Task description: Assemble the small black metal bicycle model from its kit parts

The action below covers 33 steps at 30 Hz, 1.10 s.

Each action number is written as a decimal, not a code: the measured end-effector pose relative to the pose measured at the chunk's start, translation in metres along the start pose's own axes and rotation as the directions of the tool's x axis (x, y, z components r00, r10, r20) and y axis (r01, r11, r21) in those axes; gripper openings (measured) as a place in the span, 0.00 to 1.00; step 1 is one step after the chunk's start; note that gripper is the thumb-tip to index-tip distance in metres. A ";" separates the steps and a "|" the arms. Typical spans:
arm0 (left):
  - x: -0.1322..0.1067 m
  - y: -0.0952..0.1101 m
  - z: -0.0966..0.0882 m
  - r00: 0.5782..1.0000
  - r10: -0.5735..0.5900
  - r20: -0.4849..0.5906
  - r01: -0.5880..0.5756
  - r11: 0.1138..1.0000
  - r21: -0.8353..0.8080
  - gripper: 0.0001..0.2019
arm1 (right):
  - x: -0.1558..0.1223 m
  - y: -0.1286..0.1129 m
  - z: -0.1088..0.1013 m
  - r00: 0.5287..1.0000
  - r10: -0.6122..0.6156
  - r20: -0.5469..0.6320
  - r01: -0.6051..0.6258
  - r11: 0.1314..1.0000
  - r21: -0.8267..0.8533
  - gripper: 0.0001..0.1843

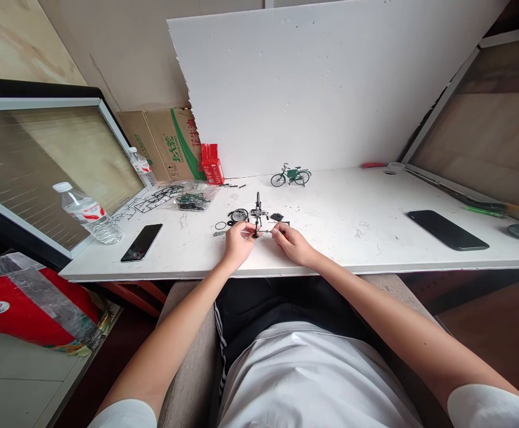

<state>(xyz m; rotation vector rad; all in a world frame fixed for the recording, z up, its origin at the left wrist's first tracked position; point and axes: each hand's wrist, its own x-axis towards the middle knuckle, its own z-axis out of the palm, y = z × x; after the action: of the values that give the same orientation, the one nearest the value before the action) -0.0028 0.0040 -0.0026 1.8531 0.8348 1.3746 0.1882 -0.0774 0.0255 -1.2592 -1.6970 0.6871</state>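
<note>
My left hand (pixel 239 242) is closed on a partly built model bicycle (pixel 258 213). The bike stands on the white table with its front wheel pointing away from me and its dark saddle end near my fingers. From the other side my right hand (pixel 290 242) pinches a thin screwdriver (pixel 265 231), its slim shaft reaching toward the rear of the bike; my fingers cover most of its handle. Just beyond my left hand lies a loose spoked wheel (pixel 240 215). A thin black ring (pixel 220 226) is to the left of that hand. Past my right hand sits a small black part (pixel 277 217).
A finished green model bicycle (pixel 291 175) stands at the back. Black part frames (pixel 161 198) and a plastic bag of parts (pixel 193 201) lie left. Two water bottles (pixel 90 215), a phone (pixel 142 242), a red box (pixel 213 164) and a black slab (pixel 447 230) flank the work area.
</note>
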 end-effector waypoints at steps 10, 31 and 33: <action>-0.001 0.006 0.000 1.000 0.030 0.007 -0.030 0.999 0.014 0.03 | -0.001 0.002 -0.002 0.987 0.121 0.103 -0.129 0.989 0.076 0.32; -0.002 0.004 0.001 1.000 0.021 0.017 -0.022 0.999 0.031 0.05 | 0.001 0.007 -0.002 0.999 -0.039 -0.029 0.039 0.999 -0.028 0.21; -0.002 0.004 0.001 0.999 0.032 0.018 -0.033 0.999 0.039 0.05 | 0.001 0.006 -0.002 0.999 -0.041 -0.025 0.040 0.998 -0.038 0.22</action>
<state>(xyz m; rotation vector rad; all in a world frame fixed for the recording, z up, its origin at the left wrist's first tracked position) -0.0018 -0.0002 -0.0009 1.9134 0.8316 1.3685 0.1919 -0.0744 0.0220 -1.2514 -1.7164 0.6151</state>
